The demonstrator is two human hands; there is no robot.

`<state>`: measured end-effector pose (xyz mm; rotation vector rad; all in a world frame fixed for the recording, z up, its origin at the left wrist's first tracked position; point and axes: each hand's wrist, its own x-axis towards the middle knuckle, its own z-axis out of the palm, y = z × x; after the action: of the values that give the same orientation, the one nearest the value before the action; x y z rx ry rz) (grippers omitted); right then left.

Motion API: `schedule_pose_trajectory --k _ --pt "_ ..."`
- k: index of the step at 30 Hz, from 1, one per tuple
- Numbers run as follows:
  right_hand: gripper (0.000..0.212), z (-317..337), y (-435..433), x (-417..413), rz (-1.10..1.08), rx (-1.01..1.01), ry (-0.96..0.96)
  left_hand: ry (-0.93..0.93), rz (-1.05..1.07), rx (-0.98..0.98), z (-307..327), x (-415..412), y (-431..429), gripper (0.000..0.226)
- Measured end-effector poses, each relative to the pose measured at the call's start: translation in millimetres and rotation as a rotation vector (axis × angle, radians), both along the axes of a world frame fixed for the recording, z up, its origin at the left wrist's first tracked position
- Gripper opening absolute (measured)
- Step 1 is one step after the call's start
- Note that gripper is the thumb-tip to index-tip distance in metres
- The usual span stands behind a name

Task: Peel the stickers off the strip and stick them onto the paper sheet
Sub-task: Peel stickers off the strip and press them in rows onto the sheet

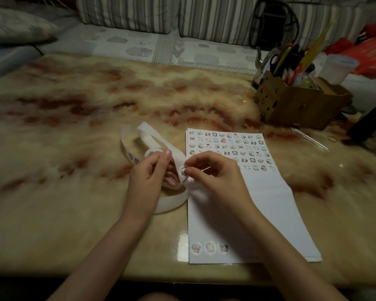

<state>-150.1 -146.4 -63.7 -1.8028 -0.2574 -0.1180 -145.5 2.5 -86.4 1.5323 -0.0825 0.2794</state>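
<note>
A long white sticker strip (pixel 149 135) curls in loops on the marble table, left of the paper sheet (pixel 267 192). My left hand (pixel 149 179) grips the strip where it bends. My right hand (pixel 213 177) pinches a small cartoon sticker (pixel 182 171) at the strip's edge between thumb and forefinger. Several rows of small stickers cover the sheet's far part. Three round stickers (pixel 210 248) sit along its near left edge. Part of the strip is hidden behind my left hand.
A brown cardboard box (pixel 295 103) holding pens and scissors stands at the back right. A clear pen (pixel 309 139) and a rubber band (pixel 333 139) lie beside it. A dark object (pixel 369 120) sits at the right edge. A striped sofa runs behind the table.
</note>
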Motion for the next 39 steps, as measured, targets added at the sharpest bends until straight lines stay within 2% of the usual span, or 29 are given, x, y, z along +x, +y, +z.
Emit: schedule_pose_trajectory --k 6,19,25,30,35,39 --pt "0.012 -2.1 -2.5 1.5 -0.016 0.037 -0.018 -0.021 -0.06 0.12 1.0 -2.6 -1.4 0.009" --pt "0.007 -4.2 -3.2 0.6 -0.042 -0.038 -0.021 -0.031 -0.033 0.184 1.0 -3.4 -0.7 0.01" --pt "0.003 -6.8 -3.8 -3.1 -0.023 -0.199 -0.16 -0.014 -0.017 0.179 -0.3 -2.3 0.0 0.009" --pt "0.003 -4.8 -8.5 -8.3 0.007 -0.196 -0.201 0.008 -0.006 0.141 -0.1 0.2 0.7 0.013" --pt "0.009 10.3 -28.2 -0.9 -0.075 0.022 0.008 0.012 0.002 0.154 -1.3 -0.9 0.4 0.017" --pt "0.006 16.0 -66.3 12.0 -0.196 0.028 0.243 0.011 0.002 0.173 -1.7 -1.1 0.3 0.018"
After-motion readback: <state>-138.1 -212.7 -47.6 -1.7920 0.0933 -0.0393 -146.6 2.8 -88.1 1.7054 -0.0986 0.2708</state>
